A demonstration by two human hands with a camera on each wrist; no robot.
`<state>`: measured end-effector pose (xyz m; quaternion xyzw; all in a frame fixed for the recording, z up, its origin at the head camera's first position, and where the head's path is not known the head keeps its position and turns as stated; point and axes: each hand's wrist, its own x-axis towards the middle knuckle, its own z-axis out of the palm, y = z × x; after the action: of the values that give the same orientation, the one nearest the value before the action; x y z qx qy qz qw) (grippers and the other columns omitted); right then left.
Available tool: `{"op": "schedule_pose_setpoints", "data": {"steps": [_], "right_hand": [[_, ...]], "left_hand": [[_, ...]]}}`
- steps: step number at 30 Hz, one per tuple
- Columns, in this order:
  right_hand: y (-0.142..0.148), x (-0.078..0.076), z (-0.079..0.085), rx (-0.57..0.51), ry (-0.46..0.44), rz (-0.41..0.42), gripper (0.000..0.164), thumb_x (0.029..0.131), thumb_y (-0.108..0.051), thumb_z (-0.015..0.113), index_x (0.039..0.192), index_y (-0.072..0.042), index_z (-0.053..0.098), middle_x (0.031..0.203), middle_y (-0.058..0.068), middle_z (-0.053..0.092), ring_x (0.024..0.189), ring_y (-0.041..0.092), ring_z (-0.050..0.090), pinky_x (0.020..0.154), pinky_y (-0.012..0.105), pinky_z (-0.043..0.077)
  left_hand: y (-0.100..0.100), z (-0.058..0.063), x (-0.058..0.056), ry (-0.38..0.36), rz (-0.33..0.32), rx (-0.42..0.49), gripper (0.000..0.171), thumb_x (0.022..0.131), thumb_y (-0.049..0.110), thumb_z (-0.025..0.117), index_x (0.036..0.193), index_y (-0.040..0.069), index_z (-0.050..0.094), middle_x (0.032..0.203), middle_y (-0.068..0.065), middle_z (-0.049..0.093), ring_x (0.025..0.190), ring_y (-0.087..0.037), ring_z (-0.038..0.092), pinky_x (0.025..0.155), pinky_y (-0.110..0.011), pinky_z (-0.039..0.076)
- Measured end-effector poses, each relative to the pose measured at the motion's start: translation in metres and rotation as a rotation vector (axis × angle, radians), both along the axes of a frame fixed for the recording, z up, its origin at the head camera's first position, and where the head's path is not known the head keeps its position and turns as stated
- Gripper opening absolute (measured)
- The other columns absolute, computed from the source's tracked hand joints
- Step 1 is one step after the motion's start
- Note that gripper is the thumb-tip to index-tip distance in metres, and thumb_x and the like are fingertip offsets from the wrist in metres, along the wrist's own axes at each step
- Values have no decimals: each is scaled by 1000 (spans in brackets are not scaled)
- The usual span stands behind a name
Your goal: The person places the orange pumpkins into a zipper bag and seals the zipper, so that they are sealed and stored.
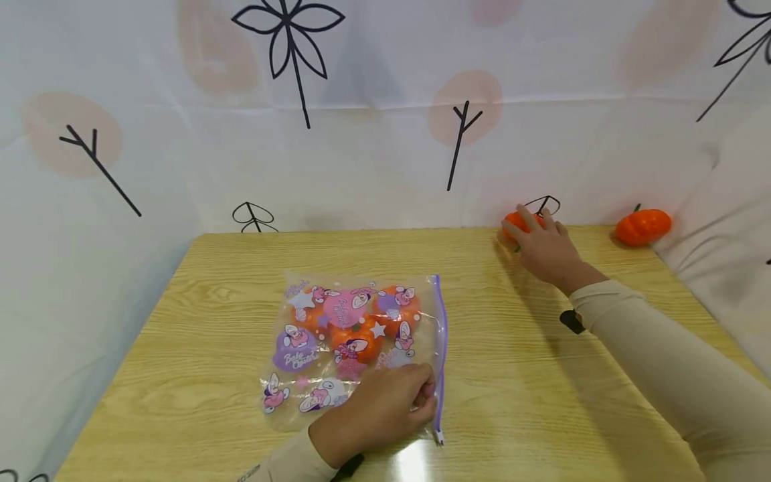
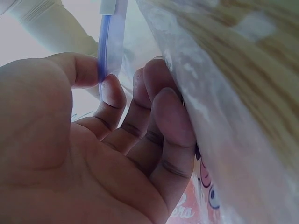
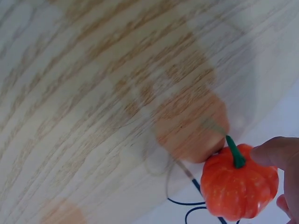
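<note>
A clear zip bag [image 1: 295,355] printed with pink and purple cartoons lies on the table, with several orange toy pumpkins [image 1: 367,345] inside. My left hand [image 1: 385,405] is over its near right corner. In the left wrist view, the thumb and a finger pinch the bag's purple zip edge [image 2: 105,51] while the other fingers curl against the plastic. At the table's back edge, my right hand [image 1: 548,251] grips another toy pumpkin [image 1: 513,222]. The right wrist view shows this pumpkin's green stem [image 3: 237,156], with the thumb on its side; the other fingers are mostly hidden.
One more orange toy pumpkin [image 1: 643,227] sits at the back right corner of the wooden table [image 1: 199,321]. A white patterned cloth [image 1: 373,167] hangs right behind the table, with more cloth along the left and right sides.
</note>
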<state>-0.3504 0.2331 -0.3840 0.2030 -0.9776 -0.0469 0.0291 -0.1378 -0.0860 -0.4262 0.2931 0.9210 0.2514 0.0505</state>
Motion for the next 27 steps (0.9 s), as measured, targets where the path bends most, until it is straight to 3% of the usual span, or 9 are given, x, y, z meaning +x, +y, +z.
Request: {"op": "schedule_pose_setpoints", "data": {"steps": [11, 16, 21, 24, 27], "right_hand": [[1, -3, 1, -5, -20, -8, 64, 94, -3, 46, 155, -11, 30, 159, 29, 15, 125, 68, 34, 75, 69, 50], [4, -5, 1, -5, -26, -68, 61, 97, -8, 49, 155, -11, 28, 151, 35, 17, 101, 62, 49, 67, 61, 52], [11, -7, 0, -50, -68, -155, 58, 101, -14, 51, 151, -8, 24, 138, 42, 20, 81, 53, 51, 55, 51, 51], [16, -7, -1, -87, -91, -189, 57, 100, -14, 52, 147, -4, 21, 138, 44, 19, 83, 55, 51, 52, 49, 49], [21, -6, -1, -102, -103, -209, 63, 98, -14, 54, 148, -2, 18, 150, 42, 12, 92, 61, 49, 51, 50, 47]], "left_hand": [[0, -1, 0, 19, -4, -5, 13, 90, 29, 64, 85, 26, 53, 70, 19, 45, 61, 4, 41, 58, -17, 32], [0, -1, 0, 32, -5, -11, 13, 90, 29, 64, 85, 26, 53, 70, 19, 45, 61, 4, 41, 58, -17, 32], [0, -2, 0, 49, -11, -15, 12, 90, 28, 64, 85, 25, 53, 69, 19, 45, 60, 4, 40, 57, -16, 32], [1, -2, 0, 48, -12, -17, 12, 90, 28, 64, 85, 25, 53, 69, 18, 44, 60, 4, 40, 57, -16, 31], [1, -3, 0, 48, -9, -25, 12, 90, 29, 63, 85, 26, 53, 69, 18, 44, 60, 4, 40, 57, -16, 31]]}}
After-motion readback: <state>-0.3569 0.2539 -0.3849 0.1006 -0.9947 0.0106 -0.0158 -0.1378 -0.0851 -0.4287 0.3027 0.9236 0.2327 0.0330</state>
